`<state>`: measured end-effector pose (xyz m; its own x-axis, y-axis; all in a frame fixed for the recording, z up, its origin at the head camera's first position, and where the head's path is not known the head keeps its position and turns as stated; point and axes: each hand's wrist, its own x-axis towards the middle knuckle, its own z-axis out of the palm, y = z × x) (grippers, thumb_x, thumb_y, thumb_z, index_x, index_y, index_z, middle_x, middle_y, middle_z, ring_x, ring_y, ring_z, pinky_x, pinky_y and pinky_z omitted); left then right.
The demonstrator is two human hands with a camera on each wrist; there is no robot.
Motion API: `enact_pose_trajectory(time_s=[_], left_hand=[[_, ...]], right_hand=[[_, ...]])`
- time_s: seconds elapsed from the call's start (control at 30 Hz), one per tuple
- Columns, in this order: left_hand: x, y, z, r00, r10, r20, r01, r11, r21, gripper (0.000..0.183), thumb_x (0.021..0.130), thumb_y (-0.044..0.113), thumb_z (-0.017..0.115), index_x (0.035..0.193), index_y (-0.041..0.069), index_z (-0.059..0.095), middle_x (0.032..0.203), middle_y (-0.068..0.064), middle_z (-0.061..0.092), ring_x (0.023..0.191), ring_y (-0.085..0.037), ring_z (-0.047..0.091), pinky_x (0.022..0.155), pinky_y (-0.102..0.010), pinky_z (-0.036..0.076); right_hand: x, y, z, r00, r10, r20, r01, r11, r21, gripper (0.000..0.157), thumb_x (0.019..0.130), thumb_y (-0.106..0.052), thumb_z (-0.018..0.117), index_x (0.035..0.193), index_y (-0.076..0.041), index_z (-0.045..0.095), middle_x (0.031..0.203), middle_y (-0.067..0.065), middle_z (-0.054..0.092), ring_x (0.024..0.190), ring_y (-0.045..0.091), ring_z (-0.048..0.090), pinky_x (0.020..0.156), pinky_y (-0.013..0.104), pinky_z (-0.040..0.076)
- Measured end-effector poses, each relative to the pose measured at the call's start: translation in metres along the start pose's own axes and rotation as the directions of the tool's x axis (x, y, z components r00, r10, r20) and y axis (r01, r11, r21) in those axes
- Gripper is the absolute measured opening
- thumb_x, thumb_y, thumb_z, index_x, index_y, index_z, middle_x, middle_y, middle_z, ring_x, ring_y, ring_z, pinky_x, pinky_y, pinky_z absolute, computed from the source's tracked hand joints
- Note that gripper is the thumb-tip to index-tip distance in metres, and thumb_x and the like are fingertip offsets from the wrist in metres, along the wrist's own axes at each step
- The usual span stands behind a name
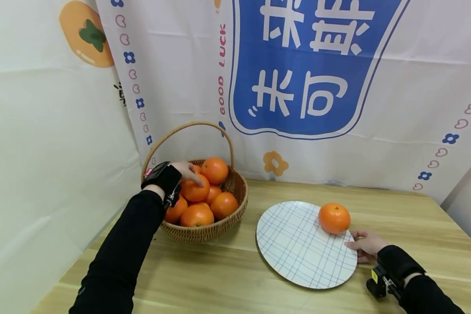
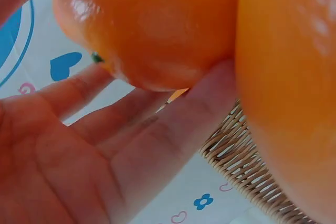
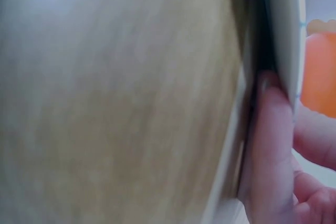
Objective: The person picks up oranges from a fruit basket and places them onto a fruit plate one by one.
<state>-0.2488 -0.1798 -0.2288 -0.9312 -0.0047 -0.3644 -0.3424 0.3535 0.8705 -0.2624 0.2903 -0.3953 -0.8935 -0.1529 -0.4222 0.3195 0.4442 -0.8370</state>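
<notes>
My left hand [image 1: 186, 171] reaches into the wicker basket [image 1: 242, 198] and grips an orange [image 1: 196, 189] on top of the pile. In the left wrist view, fingers [image 2: 157, 150] run under that orange [image 2: 152, 30], and a second orange [image 2: 294, 77] presses close beside it. At the right, my right hand [image 1: 366, 245] pinches the rim of a round white plate [image 1: 298, 248] with a blue grid. The thumb lies on top and fingers [image 3: 273, 145] are beneath the rim. One orange [image 1: 334, 219] sits on the plate near that hand.
Several more oranges [image 1: 197, 215] fill the basket, whose tall arched handle [image 1: 196, 123] rises above them. The wooden table [image 1: 204, 279] meets a printed cloth backdrop [image 1: 188, 87] behind. A white wall covering [image 1: 43, 152] stands close at the left.
</notes>
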Motion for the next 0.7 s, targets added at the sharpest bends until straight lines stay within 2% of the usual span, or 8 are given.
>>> enact_pose_trajectory(time_s=[0.1, 0.2, 0.3, 0.37, 0.47, 0.53, 0.63, 0.7], left_hand=[[-0.003, -0.003, 0.003, 0.998, 0.021, -0.062, -0.020, 0.999, 0.026, 0.061, 0.060, 0.014, 0.066, 0.116, 0.023, 0.047, 0.124, -0.003, 0.047, 0.111, -0.024, 0.043, 0.093, -0.034, 0.034], [-0.005, -0.005, 0.005, 0.991, 0.011, -0.133, 0.000, 0.997, 0.079, 0.072, 0.055, 0.013, 0.068, 0.120, 0.034, 0.046, 0.128, 0.004, 0.043, 0.111, -0.019, 0.040, 0.088, -0.030, 0.036], [-0.005, -0.005, 0.005, 0.986, 0.015, -0.165, 0.011, 0.987, 0.158, 0.080, 0.050, 0.014, 0.070, 0.123, 0.038, 0.043, 0.129, 0.007, 0.041, 0.111, -0.017, 0.038, 0.083, -0.027, 0.038], [-0.003, -0.004, 0.006, 0.983, 0.021, -0.181, 0.025, 0.969, 0.246, 0.084, 0.048, 0.016, 0.071, 0.124, 0.037, 0.042, 0.129, 0.006, 0.041, 0.109, -0.018, 0.039, 0.080, -0.027, 0.039], [0.002, -0.001, 0.007, 0.987, 0.012, -0.161, 0.050, 0.925, 0.378, 0.088, 0.049, 0.020, 0.073, 0.128, 0.034, 0.037, 0.131, 0.001, 0.038, 0.113, -0.021, 0.037, 0.086, -0.032, 0.038], [0.005, 0.000, 0.008, 0.989, -0.010, -0.145, 0.072, 0.902, 0.426, 0.090, 0.051, 0.022, 0.074, 0.131, 0.031, 0.033, 0.135, -0.002, 0.033, 0.117, -0.023, 0.033, 0.091, -0.036, 0.035], [0.009, 0.001, 0.008, 0.993, 0.016, -0.117, 0.050, 0.841, 0.539, 0.091, 0.055, 0.024, 0.074, 0.134, 0.025, 0.029, 0.138, -0.007, 0.028, 0.120, -0.026, 0.030, 0.094, -0.040, 0.033], [0.011, 0.000, 0.010, 0.992, 0.029, -0.122, 0.043, 0.836, 0.548, 0.089, 0.056, 0.023, 0.073, 0.134, 0.025, 0.030, 0.137, -0.007, 0.031, 0.117, -0.025, 0.034, 0.089, -0.038, 0.036]], right_hand=[[0.000, -0.001, -0.001, 1.000, -0.009, -0.003, 0.009, 0.999, -0.038, 0.038, 0.082, -0.007, 0.054, 0.110, 0.012, 0.036, 0.066, 0.000, 0.057, 0.058, 0.011, 0.056, 0.056, 0.029, 0.051], [0.001, -0.001, -0.001, 1.000, -0.017, -0.008, 0.016, 0.998, -0.062, 0.038, 0.082, -0.007, 0.054, 0.110, 0.013, 0.037, 0.066, 0.000, 0.058, 0.058, 0.011, 0.057, 0.056, 0.029, 0.051], [0.002, 0.000, 0.001, 1.000, -0.017, -0.017, 0.016, 0.998, -0.060, 0.037, 0.081, -0.007, 0.056, 0.108, 0.012, 0.039, 0.066, 0.001, 0.058, 0.057, 0.011, 0.058, 0.056, 0.030, 0.051], [0.004, 0.001, 0.001, 1.000, -0.014, -0.023, 0.013, 0.998, -0.058, 0.037, 0.081, -0.007, 0.057, 0.107, 0.011, 0.040, 0.066, 0.001, 0.059, 0.057, 0.011, 0.058, 0.057, 0.030, 0.051], [0.004, 0.002, 0.000, 0.999, -0.007, -0.034, 0.005, 0.998, -0.058, 0.037, 0.080, -0.008, 0.057, 0.108, 0.011, 0.040, 0.065, 0.000, 0.059, 0.057, 0.011, 0.058, 0.057, 0.030, 0.051], [0.004, 0.002, -0.001, 0.999, -0.011, -0.030, 0.009, 0.998, -0.064, 0.038, 0.081, -0.008, 0.056, 0.109, 0.011, 0.039, 0.066, 0.000, 0.059, 0.057, 0.011, 0.058, 0.056, 0.029, 0.051], [0.003, 0.002, -0.002, 1.000, -0.009, -0.025, 0.008, 0.998, -0.057, 0.039, 0.081, -0.008, 0.056, 0.110, 0.011, 0.038, 0.066, 0.000, 0.058, 0.057, 0.011, 0.057, 0.057, 0.029, 0.051], [0.003, 0.001, -0.002, 1.000, -0.006, -0.023, 0.005, 0.999, -0.050, 0.039, 0.081, -0.008, 0.056, 0.110, 0.011, 0.038, 0.067, 0.001, 0.058, 0.058, 0.011, 0.057, 0.057, 0.030, 0.051]])
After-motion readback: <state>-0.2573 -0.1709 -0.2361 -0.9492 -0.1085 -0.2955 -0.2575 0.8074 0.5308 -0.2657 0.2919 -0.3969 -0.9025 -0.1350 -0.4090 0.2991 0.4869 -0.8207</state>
